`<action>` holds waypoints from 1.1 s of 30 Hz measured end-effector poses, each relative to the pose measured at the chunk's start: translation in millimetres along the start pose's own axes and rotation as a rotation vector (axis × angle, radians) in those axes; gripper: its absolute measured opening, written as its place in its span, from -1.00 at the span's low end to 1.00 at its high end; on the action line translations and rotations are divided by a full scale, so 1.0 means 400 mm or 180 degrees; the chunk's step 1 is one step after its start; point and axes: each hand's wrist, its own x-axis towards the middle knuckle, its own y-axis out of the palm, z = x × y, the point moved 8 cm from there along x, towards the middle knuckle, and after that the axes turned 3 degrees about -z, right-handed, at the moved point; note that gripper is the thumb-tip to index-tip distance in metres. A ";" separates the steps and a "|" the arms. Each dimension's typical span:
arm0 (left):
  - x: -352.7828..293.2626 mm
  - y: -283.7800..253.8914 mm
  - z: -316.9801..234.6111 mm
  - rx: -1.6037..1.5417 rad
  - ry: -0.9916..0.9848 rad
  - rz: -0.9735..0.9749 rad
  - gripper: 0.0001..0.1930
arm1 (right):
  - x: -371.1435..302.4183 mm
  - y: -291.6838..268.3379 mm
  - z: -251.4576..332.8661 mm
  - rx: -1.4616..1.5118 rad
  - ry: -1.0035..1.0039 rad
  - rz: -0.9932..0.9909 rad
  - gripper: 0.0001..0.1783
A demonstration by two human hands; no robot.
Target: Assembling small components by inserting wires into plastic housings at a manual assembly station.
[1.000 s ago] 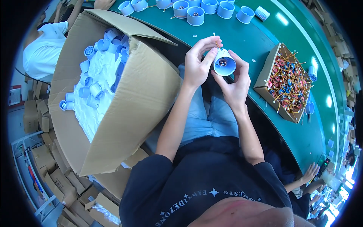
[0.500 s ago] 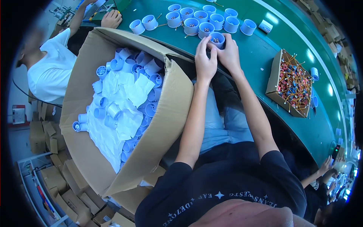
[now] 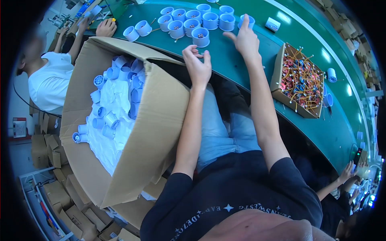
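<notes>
My right hand (image 3: 247, 42) reaches over the bench with its index finger stretched out and its thumb spread. The fingers lie over a light-blue plastic cup (image 3: 251, 22), partly hiding it; whether they touch it I cannot tell. My left hand (image 3: 198, 67) hovers at the bench's near edge with its fingers loosely curled, its thumb apart and nothing in it. Just beyond stands a blue cup (image 3: 200, 41) with small coloured parts inside. Several similar cups (image 3: 210, 23) stand grouped behind it, with small parts in many of them.
A large cardboard box (image 3: 155, 132) of blue cups and white sheeting stands at my left. On the green bench (image 3: 229, 60), a smaller carton (image 3: 277, 76) holds orange-wired parts. One cup (image 3: 273, 24) lies on its side. A co-worker's hand (image 3: 106, 28) rests at far left.
The cup that both hands held now stands at the front of the group, released. My hands have parted: the right went toward the rightmost standing cup, the left drew back. The view has shifted slightly.
</notes>
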 end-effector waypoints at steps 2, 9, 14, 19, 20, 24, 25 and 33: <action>-0.006 0.015 -0.002 -0.0210 0.0197 -0.0040 -0.66 | 0.045 0.004 -0.069 -0.0029 0.0153 -0.0178 -0.39; -0.052 0.038 0.022 -0.1135 -0.0042 0.0120 -0.72 | -0.120 -0.118 -0.050 0.1145 -0.0262 -0.1232 -0.79; -0.157 0.134 -0.145 -0.2382 -0.0842 0.0583 -0.66 | -0.347 -0.222 -0.021 0.2610 -0.0364 -0.0509 -0.88; -0.199 0.192 -0.164 -0.3296 -0.1508 0.1300 -0.51 | -0.403 -0.417 -0.055 0.1819 -0.0805 -0.0383 -0.70; -0.195 0.213 -0.168 -0.3330 -0.1549 0.1354 -0.51 | -0.401 -0.488 -0.093 0.1538 -0.0804 -0.0617 -0.68; -0.164 0.234 -0.144 -0.2560 -0.1672 0.1499 -0.54 | -0.285 -0.542 -0.261 0.0185 -0.0670 0.0006 -0.77; -0.165 0.239 -0.142 -0.2339 -0.1606 0.1602 -0.55 | -0.266 -0.530 -0.288 0.0152 -0.0652 0.0003 -0.77; -0.172 0.228 -0.130 -0.2354 -0.1499 0.1696 -0.57 | -0.211 -0.474 -0.336 -0.0661 -0.1092 0.0486 -0.78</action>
